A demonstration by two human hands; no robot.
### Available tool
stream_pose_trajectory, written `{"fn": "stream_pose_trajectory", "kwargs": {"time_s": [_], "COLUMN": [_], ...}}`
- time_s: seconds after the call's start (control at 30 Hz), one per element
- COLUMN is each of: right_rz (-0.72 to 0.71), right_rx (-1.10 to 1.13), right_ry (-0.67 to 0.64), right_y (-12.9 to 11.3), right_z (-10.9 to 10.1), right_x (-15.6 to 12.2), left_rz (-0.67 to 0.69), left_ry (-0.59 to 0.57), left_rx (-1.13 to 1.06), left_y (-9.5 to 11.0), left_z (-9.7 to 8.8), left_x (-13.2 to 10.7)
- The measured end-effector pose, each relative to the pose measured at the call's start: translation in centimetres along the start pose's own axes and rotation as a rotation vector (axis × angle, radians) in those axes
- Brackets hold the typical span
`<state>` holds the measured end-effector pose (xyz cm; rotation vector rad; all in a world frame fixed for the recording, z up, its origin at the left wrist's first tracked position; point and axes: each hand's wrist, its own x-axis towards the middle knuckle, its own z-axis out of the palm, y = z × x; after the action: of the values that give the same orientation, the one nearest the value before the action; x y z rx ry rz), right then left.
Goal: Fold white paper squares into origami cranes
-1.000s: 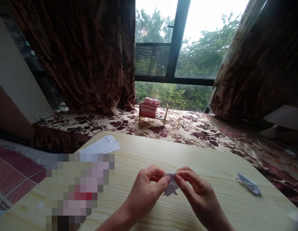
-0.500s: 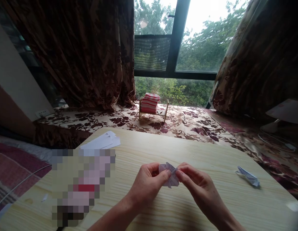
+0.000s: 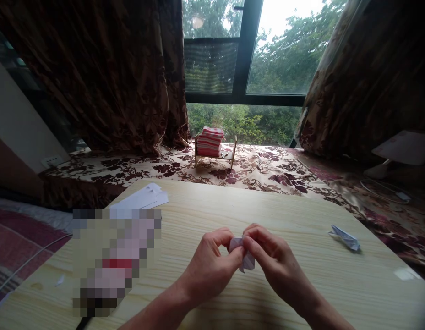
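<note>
A small piece of folded paper, pale lilac-grey, is pinched between both hands above the wooden table. My left hand grips its left side with thumb and fingers. From the right, my right hand pinches the upper edge, its thumb and fingertips close to the left thumb. The fingers cover much of the paper, so its full shape is hidden. To the right on the tabletop lies another folded paper piece, long and narrow.
White paper strips lie at the back left of the table. A blurred-out pinkish object sits in front of them. A paper scrap is at the left. Beyond, a small rack holds striped folded cloths; a lamp stands right.
My right hand has shifted slightly left over the paper, and its fingers now cover more of it. The whole view has moved a little.
</note>
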<state>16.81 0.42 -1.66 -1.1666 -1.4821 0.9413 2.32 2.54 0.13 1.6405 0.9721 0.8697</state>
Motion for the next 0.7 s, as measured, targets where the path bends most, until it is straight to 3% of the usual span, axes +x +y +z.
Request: {"fn": "stream_pose_trajectory", "kwargs": {"time_s": [0.23, 0.37, 0.57, 0.7], "right_rz": [0.043, 0.042, 0.033, 0.032], "right_rx": [-0.058, -0.106, -0.104, -0.109], "right_ry": [0.091, 0.047, 0.030, 0.008], "right_y": [0.3, 0.0, 0.0, 0.2], "right_z": [-0.6, -1.0, -0.7, -0.6], "right_x": [0.6, 0.6, 0.3, 0.1], "left_rz": [-0.076, -0.096, -0.177, -0.175], "left_ry": [0.059, 0.088, 0.004, -0.030], "left_rx": [-0.146, -0.244, -0.384, -0.301], "left_y": [-0.8, -1.3, -0.6, -0.5], "left_z": [-0.2, -0.1, 0.1, 0.1], "left_x": [0.4, 0.5, 0.6, 0.6]}}
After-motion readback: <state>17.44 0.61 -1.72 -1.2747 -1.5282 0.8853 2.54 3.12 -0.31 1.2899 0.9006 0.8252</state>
